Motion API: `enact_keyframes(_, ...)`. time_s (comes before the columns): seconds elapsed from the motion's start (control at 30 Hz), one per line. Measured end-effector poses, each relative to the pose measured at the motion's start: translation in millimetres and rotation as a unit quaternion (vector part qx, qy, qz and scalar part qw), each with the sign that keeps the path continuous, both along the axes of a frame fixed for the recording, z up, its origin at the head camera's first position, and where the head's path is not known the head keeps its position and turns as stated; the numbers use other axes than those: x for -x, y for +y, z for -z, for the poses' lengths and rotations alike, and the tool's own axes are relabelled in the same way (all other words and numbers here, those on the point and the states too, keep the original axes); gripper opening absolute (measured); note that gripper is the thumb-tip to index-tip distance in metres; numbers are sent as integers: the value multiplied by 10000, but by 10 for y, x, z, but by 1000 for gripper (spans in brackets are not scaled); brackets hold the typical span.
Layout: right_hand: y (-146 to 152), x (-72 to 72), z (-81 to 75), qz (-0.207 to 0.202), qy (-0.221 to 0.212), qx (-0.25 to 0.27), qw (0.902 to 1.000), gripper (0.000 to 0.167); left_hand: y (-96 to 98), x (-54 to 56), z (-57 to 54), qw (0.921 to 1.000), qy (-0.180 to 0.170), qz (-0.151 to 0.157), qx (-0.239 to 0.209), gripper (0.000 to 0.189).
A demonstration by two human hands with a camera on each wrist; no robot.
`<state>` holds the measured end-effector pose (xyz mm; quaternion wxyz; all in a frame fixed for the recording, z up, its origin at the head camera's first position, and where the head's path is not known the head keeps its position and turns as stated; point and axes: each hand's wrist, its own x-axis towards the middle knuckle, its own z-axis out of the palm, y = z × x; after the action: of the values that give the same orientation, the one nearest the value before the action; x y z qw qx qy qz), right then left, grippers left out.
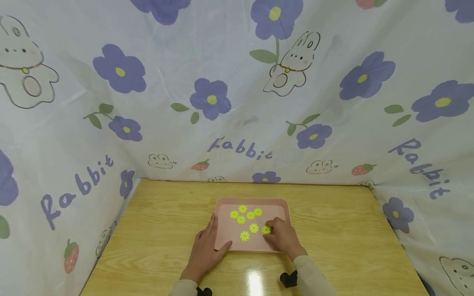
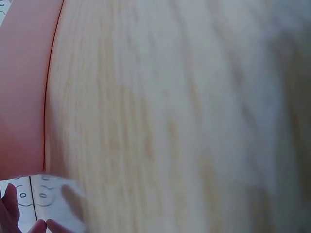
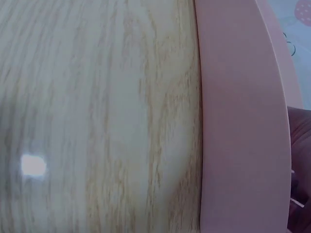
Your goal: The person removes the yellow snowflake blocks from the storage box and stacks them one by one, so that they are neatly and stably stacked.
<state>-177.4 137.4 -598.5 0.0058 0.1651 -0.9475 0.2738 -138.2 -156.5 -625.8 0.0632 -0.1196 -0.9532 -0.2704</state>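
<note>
A shallow pink tray (image 1: 224, 243) lies on the wooden table in the head view. Inside it are several yellow-green notched plastic discs (image 1: 245, 236), like snowflake building discs, most of them grouped toward the back. My left hand (image 1: 205, 249) rests at the tray's left front corner, fingers straight along the left side and thumb on the front rim. At the tray's right side, my right hand (image 1: 284, 236) pinches one yellow-green disc (image 1: 266, 230) between thumb and fingers. In the right wrist view the tray wall partly hides the right hand (image 3: 301, 165).
The wooden table (image 1: 159, 222) spreads around the tray. A white cloth (image 1: 237, 123) printed with rabbits and purple flowers hangs at the back and both sides. Black straps (image 1: 289, 279) show near the wrists, and a bright reflection lies on the table in front.
</note>
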Motion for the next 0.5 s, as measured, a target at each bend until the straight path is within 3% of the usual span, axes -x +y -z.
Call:
enact_keyframes(0.27, 152, -26, -160, 574, 415, 312, 9970, 35, 1, -9, 3, 9997, 193, 19, 155, 98)
enact_keyframes(0.5, 608, 11, -283, 1252, 418, 537, 9898, 39, -4, -5, 15, 9998, 159, 15, 147, 98)
